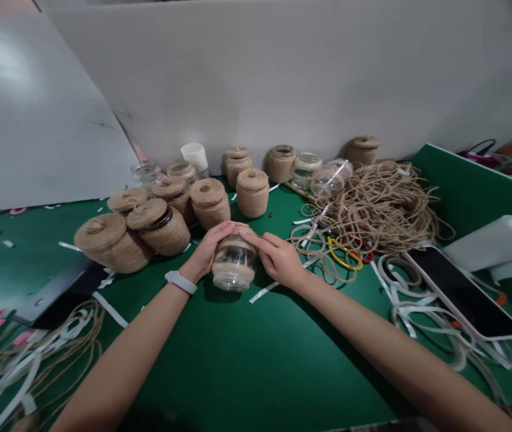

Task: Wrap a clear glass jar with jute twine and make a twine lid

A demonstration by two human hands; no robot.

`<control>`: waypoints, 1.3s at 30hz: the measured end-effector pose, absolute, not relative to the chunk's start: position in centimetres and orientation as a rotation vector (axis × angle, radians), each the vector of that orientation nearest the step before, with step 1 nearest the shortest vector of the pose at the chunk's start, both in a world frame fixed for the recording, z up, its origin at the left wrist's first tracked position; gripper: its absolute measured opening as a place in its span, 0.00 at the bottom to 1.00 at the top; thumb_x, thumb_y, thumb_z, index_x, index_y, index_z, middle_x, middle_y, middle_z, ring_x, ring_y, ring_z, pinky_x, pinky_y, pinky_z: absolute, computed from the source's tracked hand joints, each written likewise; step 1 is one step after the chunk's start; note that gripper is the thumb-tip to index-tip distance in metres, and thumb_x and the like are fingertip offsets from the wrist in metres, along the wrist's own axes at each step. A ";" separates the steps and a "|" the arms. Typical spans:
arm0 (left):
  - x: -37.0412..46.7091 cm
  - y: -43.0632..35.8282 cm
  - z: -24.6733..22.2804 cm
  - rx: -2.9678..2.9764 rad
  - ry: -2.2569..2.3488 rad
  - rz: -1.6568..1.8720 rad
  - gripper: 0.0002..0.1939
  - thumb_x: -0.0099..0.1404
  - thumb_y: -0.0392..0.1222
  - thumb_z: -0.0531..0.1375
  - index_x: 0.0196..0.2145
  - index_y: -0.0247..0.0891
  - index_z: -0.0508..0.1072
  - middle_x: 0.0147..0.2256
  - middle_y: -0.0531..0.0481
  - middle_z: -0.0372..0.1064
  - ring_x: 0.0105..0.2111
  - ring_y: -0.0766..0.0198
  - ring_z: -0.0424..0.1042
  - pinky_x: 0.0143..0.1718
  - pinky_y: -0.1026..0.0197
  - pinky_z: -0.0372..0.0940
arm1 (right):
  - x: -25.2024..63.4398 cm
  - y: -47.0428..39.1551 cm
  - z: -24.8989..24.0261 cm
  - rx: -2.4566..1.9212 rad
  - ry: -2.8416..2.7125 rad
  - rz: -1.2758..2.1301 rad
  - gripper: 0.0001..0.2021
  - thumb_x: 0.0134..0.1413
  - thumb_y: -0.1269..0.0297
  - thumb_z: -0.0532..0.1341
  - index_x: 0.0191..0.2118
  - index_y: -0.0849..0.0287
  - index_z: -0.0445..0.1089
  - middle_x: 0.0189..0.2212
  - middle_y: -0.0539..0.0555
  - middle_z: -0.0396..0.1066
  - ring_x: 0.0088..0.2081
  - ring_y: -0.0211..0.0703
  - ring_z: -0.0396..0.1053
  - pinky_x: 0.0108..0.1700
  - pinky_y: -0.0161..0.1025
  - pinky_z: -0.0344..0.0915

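Observation:
A clear glass jar (235, 264) is between my two hands over the green table, tilted with its rim toward me. Tan bands circle it near the rim and near its far end. My left hand (211, 247) is wrapped round its left side, fingers over the far end. My right hand (280, 257) is closed, with its index finger laid on the jar's far right side. Just beyond stand jars wrapped in jute twine, among them a lidded jar (253, 193) and another lidded jar (210, 203).
A heap of jute twine (382, 204) lies at the right, near a phone (465, 294) and a white roll (499, 240). Bare glass jars (307, 168) and stacked white cups (194, 157) stand along the back wall. Tape strips and twine scraps (58, 348) litter the left front.

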State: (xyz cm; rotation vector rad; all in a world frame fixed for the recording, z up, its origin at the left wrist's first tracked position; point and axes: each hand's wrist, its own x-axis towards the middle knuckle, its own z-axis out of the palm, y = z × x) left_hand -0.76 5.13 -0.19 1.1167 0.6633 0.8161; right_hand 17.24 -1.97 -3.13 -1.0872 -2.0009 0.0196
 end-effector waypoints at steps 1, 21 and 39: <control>-0.8 5.1 -0.2 1.116 0.670 0.824 0.15 0.57 0.48 0.66 0.38 0.35 0.79 0.37 0.46 0.77 0.38 0.60 0.74 0.42 0.61 0.67 | 17.3 -1.9 -3.2 -1.091 -2.007 0.021 0.22 0.67 0.70 0.45 0.61 0.55 0.64 0.29 0.51 0.61 0.31 0.39 0.63 0.33 0.34 0.66; -0.6 5.0 -0.2 1.064 0.790 0.870 0.12 0.54 0.45 0.68 0.32 0.37 0.72 0.32 0.51 0.73 0.31 0.64 0.71 0.36 0.62 0.65 | 17.3 -2.3 -3.2 -1.182 -2.064 0.184 0.25 0.66 0.72 0.45 0.65 0.48 0.57 0.34 0.53 0.64 0.35 0.40 0.65 0.38 0.35 0.70; -1.3 4.7 2.3 1.462 0.893 0.697 0.14 0.59 0.49 0.65 0.40 0.40 0.77 0.38 0.48 0.74 0.35 0.60 0.71 0.35 0.62 0.64 | 17.2 -2.1 -3.4 -1.165 -2.088 0.167 0.26 0.64 0.74 0.46 0.64 0.48 0.58 0.37 0.54 0.66 0.36 0.41 0.66 0.38 0.37 0.70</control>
